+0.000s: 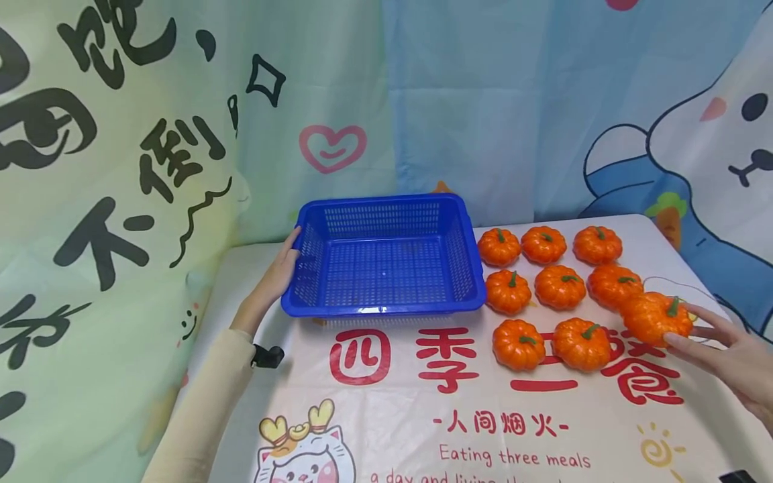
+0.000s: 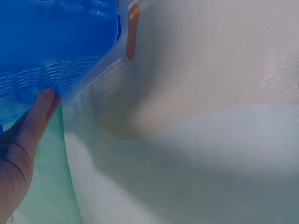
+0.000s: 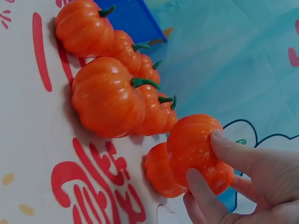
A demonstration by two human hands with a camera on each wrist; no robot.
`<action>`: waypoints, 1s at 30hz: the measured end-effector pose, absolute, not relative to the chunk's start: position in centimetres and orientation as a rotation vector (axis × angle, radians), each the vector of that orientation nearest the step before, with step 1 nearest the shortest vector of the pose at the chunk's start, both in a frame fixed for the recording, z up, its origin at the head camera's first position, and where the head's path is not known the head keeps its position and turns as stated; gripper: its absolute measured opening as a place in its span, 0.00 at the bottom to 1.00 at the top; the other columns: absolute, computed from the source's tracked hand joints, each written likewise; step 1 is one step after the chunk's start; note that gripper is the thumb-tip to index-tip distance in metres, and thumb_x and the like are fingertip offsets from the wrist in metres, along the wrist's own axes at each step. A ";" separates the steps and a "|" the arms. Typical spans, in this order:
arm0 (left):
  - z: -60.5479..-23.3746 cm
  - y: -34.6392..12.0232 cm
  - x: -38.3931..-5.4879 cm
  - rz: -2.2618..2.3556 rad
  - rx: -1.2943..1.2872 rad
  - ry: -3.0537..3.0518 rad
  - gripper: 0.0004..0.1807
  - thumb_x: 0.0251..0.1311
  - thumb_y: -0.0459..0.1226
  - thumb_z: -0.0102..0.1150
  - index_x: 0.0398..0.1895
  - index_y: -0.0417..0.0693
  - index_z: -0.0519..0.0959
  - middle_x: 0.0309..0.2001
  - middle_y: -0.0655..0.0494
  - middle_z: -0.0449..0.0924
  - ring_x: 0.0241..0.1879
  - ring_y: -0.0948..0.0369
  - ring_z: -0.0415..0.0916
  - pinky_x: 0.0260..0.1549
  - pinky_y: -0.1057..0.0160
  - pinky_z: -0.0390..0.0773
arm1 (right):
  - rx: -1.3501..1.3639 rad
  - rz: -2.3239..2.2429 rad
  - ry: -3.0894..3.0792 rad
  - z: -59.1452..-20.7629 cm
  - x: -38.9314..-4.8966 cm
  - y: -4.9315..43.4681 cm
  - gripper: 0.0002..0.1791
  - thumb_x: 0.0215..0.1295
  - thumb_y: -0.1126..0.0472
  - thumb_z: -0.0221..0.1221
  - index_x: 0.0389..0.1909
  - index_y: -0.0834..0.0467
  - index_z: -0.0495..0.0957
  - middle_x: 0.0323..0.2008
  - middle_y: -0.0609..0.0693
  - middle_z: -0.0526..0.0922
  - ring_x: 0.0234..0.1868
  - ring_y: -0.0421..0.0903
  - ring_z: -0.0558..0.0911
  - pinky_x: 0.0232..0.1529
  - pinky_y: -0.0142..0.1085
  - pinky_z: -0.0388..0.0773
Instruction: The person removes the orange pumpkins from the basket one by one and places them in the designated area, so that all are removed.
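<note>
My left hand is at the left side of a blue plastic basket, its straight fingers touching the perforated wall; in the left wrist view those fingers lie along the slotted side. The inside of the basket shows only its bare mesh floor. At the right, my right hand holds a small orange pumpkin with a green stem, gripped between thumb and fingers. In the right wrist view this held pumpkin overlaps another pumpkin behind it, and whether they touch I cannot tell.
Several more pumpkins stand in rough rows just right of the basket. Beneath lies a white tablecloth with red lettering and a cartoon cat. A printed curtain hangs behind the table and along its left.
</note>
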State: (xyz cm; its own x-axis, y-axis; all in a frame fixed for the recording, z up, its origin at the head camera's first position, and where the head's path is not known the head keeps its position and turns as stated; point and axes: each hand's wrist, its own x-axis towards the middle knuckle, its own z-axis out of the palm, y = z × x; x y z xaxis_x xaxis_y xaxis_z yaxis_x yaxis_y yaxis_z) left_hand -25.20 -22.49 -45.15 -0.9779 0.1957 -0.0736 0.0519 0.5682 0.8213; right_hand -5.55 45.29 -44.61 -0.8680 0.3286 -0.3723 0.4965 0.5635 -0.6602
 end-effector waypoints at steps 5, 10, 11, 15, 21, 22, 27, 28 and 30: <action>-45.1 -22.3 -25.3 1.390 0.214 2.628 0.33 0.71 0.41 0.23 0.79 0.61 0.37 0.79 0.50 0.36 0.78 0.47 0.37 0.74 0.41 0.41 | 0.643 -1.112 2.596 -46.5 -5.5 46.2 0.52 0.66 0.40 0.54 0.76 0.59 0.35 0.63 0.83 0.47 0.55 0.76 0.58 0.35 0.47 0.84; -45.2 -22.1 -25.2 1.409 0.219 2.615 0.33 0.71 0.41 0.23 0.79 0.60 0.38 0.79 0.50 0.37 0.78 0.47 0.37 0.74 0.42 0.42 | 0.597 -1.032 2.528 -48.5 -5.4 46.7 0.55 0.66 0.37 0.52 0.73 0.68 0.33 0.60 0.85 0.48 0.56 0.78 0.57 0.34 0.48 0.82; -45.2 -22.2 -25.2 1.412 0.221 2.615 0.33 0.71 0.40 0.23 0.79 0.60 0.38 0.79 0.49 0.37 0.78 0.47 0.37 0.74 0.42 0.42 | 0.582 -1.021 2.516 -48.7 -5.4 46.7 0.55 0.66 0.37 0.52 0.73 0.68 0.33 0.60 0.85 0.48 0.56 0.78 0.56 0.33 0.47 0.82; -45.2 -22.5 -25.1 1.387 0.210 2.641 0.33 0.71 0.41 0.23 0.79 0.62 0.38 0.79 0.50 0.37 0.78 0.46 0.38 0.74 0.42 0.43 | 0.509 -0.977 2.508 -48.5 -5.5 46.2 0.55 0.68 0.36 0.49 0.73 0.70 0.31 0.60 0.85 0.48 0.56 0.79 0.55 0.35 0.49 0.81; -44.6 -23.0 -24.2 1.148 0.147 2.808 0.31 0.71 0.47 0.24 0.78 0.65 0.42 0.78 0.46 0.47 0.74 0.40 0.50 0.69 0.38 0.54 | 0.437 -0.970 2.496 -47.7 -6.0 45.4 0.53 0.70 0.38 0.47 0.72 0.70 0.30 0.61 0.85 0.48 0.56 0.79 0.57 0.44 0.53 0.82; -44.4 -23.0 -24.0 1.090 0.147 2.845 0.31 0.72 0.47 0.23 0.78 0.63 0.43 0.77 0.44 0.49 0.73 0.39 0.53 0.68 0.37 0.57 | 0.431 -0.963 2.488 -47.7 -6.0 45.3 0.53 0.70 0.38 0.46 0.72 0.71 0.29 0.61 0.85 0.47 0.57 0.79 0.57 0.44 0.54 0.81; -43.1 -22.8 -23.1 0.918 0.168 3.062 0.33 0.73 0.54 0.23 0.75 0.53 0.56 0.70 0.39 0.62 0.68 0.40 0.62 0.59 0.35 0.65 | 0.409 -0.945 2.474 -48.1 -6.5 45.3 0.58 0.68 0.35 0.47 0.71 0.67 0.19 0.63 0.86 0.42 0.58 0.80 0.53 0.49 0.65 0.74; -42.8 -22.7 -22.8 0.926 0.173 3.097 0.33 0.73 0.55 0.23 0.75 0.52 0.58 0.69 0.39 0.64 0.67 0.40 0.63 0.59 0.35 0.66 | 0.412 -0.934 2.500 -48.2 -6.5 45.3 0.59 0.68 0.36 0.48 0.70 0.67 0.17 0.63 0.86 0.42 0.58 0.80 0.54 0.49 0.66 0.73; -42.1 -22.6 -21.7 0.987 0.200 3.155 0.33 0.73 0.55 0.25 0.73 0.50 0.62 0.68 0.40 0.66 0.67 0.41 0.64 0.61 0.37 0.65 | 0.412 -0.905 2.609 -48.1 -6.3 45.0 0.61 0.67 0.37 0.51 0.71 0.67 0.18 0.63 0.86 0.42 0.57 0.80 0.54 0.47 0.68 0.72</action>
